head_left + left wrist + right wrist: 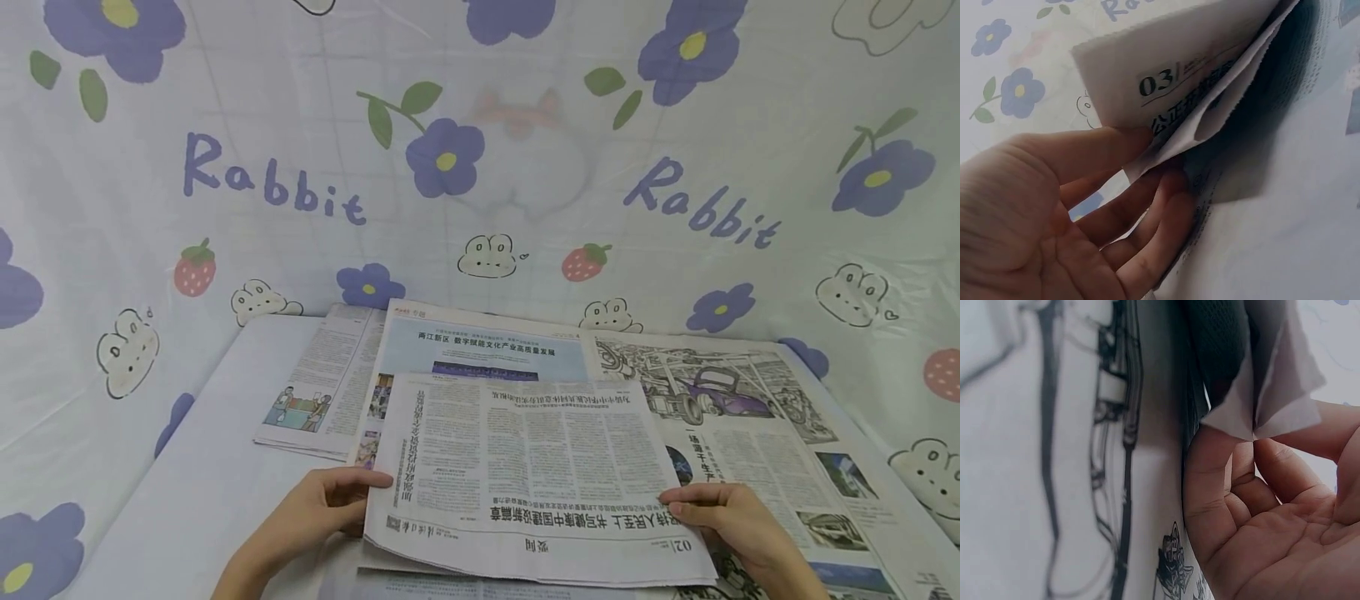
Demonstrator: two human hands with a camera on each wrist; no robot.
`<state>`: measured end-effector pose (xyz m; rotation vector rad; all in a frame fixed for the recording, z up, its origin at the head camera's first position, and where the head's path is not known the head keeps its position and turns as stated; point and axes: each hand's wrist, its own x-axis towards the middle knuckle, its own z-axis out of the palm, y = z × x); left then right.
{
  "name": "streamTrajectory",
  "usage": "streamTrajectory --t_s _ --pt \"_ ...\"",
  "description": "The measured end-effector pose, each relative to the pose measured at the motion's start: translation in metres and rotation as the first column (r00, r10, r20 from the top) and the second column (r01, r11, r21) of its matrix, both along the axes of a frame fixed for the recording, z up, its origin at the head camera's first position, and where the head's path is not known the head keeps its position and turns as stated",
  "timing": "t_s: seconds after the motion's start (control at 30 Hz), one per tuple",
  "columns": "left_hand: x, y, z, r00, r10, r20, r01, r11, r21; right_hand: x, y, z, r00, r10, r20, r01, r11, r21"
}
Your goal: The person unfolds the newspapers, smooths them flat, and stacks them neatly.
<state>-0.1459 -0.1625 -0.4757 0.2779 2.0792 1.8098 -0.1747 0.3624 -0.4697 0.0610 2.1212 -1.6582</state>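
A folded newspaper (532, 458), its print upside down in the head view, is held between both hands above other papers. My left hand (300, 521) pinches its left edge, thumb on one face and fingers on the other; in the left wrist view the sheets (1172, 69) part slightly near the thumb. On the opposite side, my right hand (742, 521) pinches the right edge. The right wrist view shows the newspaper's folded layers (1285, 394) between that thumb and the fingers (1210, 481). The lower front edge bows a little.
Beneath the held newspaper lies a sheet with a blue panel (480, 337). A cartoon page (311, 408) lies to the left, and a page with a purple car picture (727, 400) to the right. All are on a white table (202, 492), before a rabbit-print curtain (420, 225).
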Motion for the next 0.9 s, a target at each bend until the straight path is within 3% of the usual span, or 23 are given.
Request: streamTrajectory --t_s 0.2,0.3,0.6,0.8,0.9 --pt "0.0004 0.0026 -0.0006 0.992 0.077 -0.099 -0.086 0.991 -0.098 0.0000 -0.0013 0.0005 1.000 -0.015 0.002 0.015 0.999 0.029" --pt "0.0010 0.0039 0.0011 0.986 0.088 -0.141 -0.107 0.985 -0.137 0.0004 -0.0015 0.0008 1.000 -0.020 0.002 0.020 0.999 0.045" --pt "0.0015 0.0086 0.0046 0.993 0.059 -0.099 -0.065 0.996 -0.054 0.0010 -0.0004 0.0014 1.000 -0.009 -0.006 0.009 0.999 0.048" --pt "0.0017 0.0073 0.0057 0.981 0.172 -0.089 -0.180 0.980 -0.087 0.0006 0.0011 0.0004 1.000 0.005 -0.021 -0.003 0.998 0.065" --pt "0.0016 0.0077 0.0056 0.974 0.219 -0.060 -0.223 0.973 -0.053 0.0002 0.0015 -0.0001 1.000 0.012 -0.024 -0.011 0.999 0.040"
